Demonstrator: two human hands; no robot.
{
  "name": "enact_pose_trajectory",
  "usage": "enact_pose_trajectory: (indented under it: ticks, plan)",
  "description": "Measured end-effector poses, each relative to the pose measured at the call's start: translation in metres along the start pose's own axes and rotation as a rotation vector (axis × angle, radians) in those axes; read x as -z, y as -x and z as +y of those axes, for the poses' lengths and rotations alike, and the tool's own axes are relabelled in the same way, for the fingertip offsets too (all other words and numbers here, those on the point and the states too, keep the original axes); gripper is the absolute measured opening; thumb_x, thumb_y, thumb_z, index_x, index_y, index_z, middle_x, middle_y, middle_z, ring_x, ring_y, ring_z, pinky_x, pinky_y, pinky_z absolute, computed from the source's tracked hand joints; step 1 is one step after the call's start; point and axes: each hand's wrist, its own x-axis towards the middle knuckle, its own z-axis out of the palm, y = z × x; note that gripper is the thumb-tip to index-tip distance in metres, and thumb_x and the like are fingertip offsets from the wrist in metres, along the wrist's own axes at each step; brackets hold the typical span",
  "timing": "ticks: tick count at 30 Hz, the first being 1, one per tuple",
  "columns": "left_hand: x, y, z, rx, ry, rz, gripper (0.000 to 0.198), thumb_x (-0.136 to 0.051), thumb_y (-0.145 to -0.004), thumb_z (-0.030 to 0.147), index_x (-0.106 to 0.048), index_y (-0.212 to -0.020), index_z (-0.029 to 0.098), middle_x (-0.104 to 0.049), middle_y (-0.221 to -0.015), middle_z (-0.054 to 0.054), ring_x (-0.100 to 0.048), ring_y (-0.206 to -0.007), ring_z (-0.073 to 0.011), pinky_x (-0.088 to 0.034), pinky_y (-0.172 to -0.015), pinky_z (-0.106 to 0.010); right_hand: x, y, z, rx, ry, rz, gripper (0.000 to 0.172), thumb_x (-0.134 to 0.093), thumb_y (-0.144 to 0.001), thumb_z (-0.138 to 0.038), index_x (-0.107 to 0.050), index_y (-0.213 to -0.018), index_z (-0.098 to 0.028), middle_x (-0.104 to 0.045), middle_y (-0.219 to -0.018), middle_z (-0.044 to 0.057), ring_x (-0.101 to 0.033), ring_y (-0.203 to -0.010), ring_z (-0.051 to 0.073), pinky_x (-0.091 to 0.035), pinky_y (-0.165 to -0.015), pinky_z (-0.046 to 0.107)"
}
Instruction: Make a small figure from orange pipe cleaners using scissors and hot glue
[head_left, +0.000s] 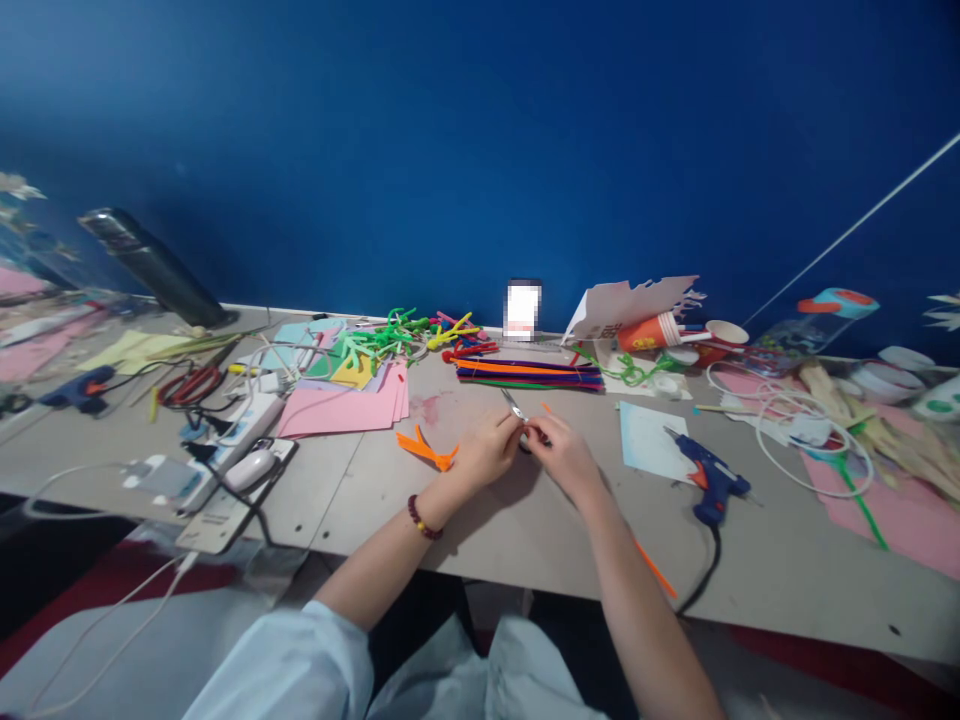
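Small scissors (pixel 514 404) with silvery blades point up and left between my hands, their dark handles partly covered by fingers. My right hand (pixel 562 452) is closed at the handles. Against it, with fingertips pinched beside the blades, my left hand (pixel 489 448) is closed too; what it pinches is hidden. A bent bundle of orange pipe cleaners (pixel 426 450) lies left of my left hand. An orange strip (pixel 656 570) shows beside my right forearm, and a short orange tip sticks out above my right hand. Beyond both hands lies a bundle of coloured pipe cleaners (pixel 531 376).
A blue glue gun (pixel 709 475) rests on the right beside light blue paper (pixel 652 440). Pink paper (pixel 337 408), green pipe-cleaner shapes (pixel 382 335) and a power strip (pixel 240 440) occupy the left. A phone (pixel 523 310) and paper cups (pixel 649 332) stand or lie near the blue wall.
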Motion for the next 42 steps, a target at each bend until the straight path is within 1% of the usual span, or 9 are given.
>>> enact_pose_trajectory:
  ticks: [7, 18, 22, 26, 30, 32, 37, 39, 42]
  plan:
    - [0.002, 0.0, 0.002, -0.036, 0.015, 0.014, 0.017, -0.042, -0.085, 0.01, -0.053, -0.074, 0.017, -0.051, -0.068, -0.003, -0.048, -0.064, -0.0139, -0.033, -0.057, -0.026, -0.004, 0.003, -0.007, -0.009, 0.171, 0.085, 0.017, -0.043, -0.086, -0.016, -0.059, -0.082, -0.021, -0.062, -0.077, 0.004, -0.058, -0.068, 0.017, -0.045, -0.065, 0.027]
    - [-0.002, -0.004, 0.003, -0.033, -0.024, 0.048, 0.023, -0.04, -0.088, 0.013, -0.051, -0.068, 0.018, -0.047, -0.065, -0.002, -0.042, -0.059, -0.0134, -0.029, -0.054, -0.027, -0.011, 0.003, -0.015, -0.04, 0.227, 0.221, 0.017, -0.042, -0.086, -0.019, -0.055, -0.075, -0.021, -0.059, -0.071, 0.003, -0.056, -0.065, 0.016, -0.043, -0.063, 0.025]
    - [0.0, 0.001, 0.006, -0.033, -0.016, 0.055, 0.023, -0.04, -0.088, 0.013, -0.051, -0.068, 0.018, -0.048, -0.065, -0.002, -0.043, -0.06, -0.0136, -0.031, -0.055, -0.028, 0.009, 0.0, 0.002, -0.137, 0.263, 0.358, 0.016, -0.044, -0.084, -0.02, -0.054, -0.072, -0.021, -0.056, -0.066, 0.003, -0.052, -0.058, 0.016, -0.041, -0.057, 0.026]
    - [0.001, 0.002, 0.006, 0.005, 0.029, 0.103, 0.019, -0.04, -0.09, 0.015, -0.056, -0.079, 0.018, -0.051, -0.068, -0.002, -0.047, -0.063, -0.0137, -0.036, -0.057, -0.026, 0.035, -0.006, 0.017, -0.27, 0.229, 0.548, 0.015, -0.044, -0.082, -0.019, -0.058, -0.078, -0.019, -0.06, -0.069, 0.004, -0.053, -0.059, 0.016, -0.044, -0.059, 0.028]
    - [-0.003, 0.001, 0.0, 0.022, 0.022, 0.118, 0.02, -0.039, -0.091, 0.015, -0.057, -0.082, 0.018, -0.051, -0.07, -0.003, -0.049, -0.066, -0.0143, -0.038, -0.059, -0.026, 0.029, -0.009, 0.008, -0.21, 0.096, 0.456, 0.017, -0.045, -0.086, -0.023, -0.062, -0.082, -0.019, -0.065, -0.075, 0.006, -0.056, -0.059, 0.015, -0.047, -0.061, 0.028]
    - [-0.004, 0.001, -0.002, 0.029, 0.015, 0.114, 0.018, -0.04, -0.091, 0.016, -0.057, -0.085, 0.018, -0.052, -0.071, -0.003, -0.049, -0.068, -0.0148, -0.038, -0.06, -0.027, 0.023, -0.008, 0.004, -0.214, 0.111, 0.476, 0.015, -0.048, -0.085, -0.025, -0.062, -0.081, -0.019, -0.064, -0.074, 0.005, -0.056, -0.058, 0.015, -0.047, -0.061, 0.028]
    - [-0.002, 0.001, -0.001, 0.028, 0.024, 0.133, 0.016, -0.041, -0.09, 0.016, -0.057, -0.09, 0.016, -0.054, -0.073, -0.005, -0.05, -0.071, -0.016, -0.04, -0.063, -0.028, 0.027, -0.002, 0.017, -0.406, 0.287, 0.534, 0.019, -0.051, -0.083, -0.029, -0.06, -0.071, -0.019, -0.061, -0.064, 0.005, -0.055, -0.06, 0.019, -0.044, -0.062, 0.031]
    - [-0.001, 0.0, 0.0, 0.007, 0.028, 0.145, 0.017, -0.041, -0.09, 0.016, -0.058, -0.088, 0.016, -0.056, -0.074, -0.005, -0.051, -0.071, -0.0159, -0.04, -0.063, -0.029, 0.031, 0.0, 0.022, -0.436, 0.308, 0.486, 0.021, -0.044, -0.085, -0.025, -0.063, -0.079, -0.017, -0.065, -0.073, 0.009, -0.057, -0.067, 0.021, -0.045, -0.065, 0.033]
    - [-0.003, 0.0, 0.0, -0.007, 0.002, 0.162, 0.018, -0.042, -0.091, 0.017, -0.059, -0.086, 0.016, -0.057, -0.074, -0.005, -0.052, -0.072, -0.0158, -0.039, -0.064, -0.029, 0.029, -0.002, 0.021, -0.368, 0.178, 0.414, 0.029, -0.037, -0.084, -0.017, -0.063, -0.097, -0.016, -0.066, -0.093, 0.012, -0.06, -0.081, 0.022, -0.047, -0.073, 0.035]
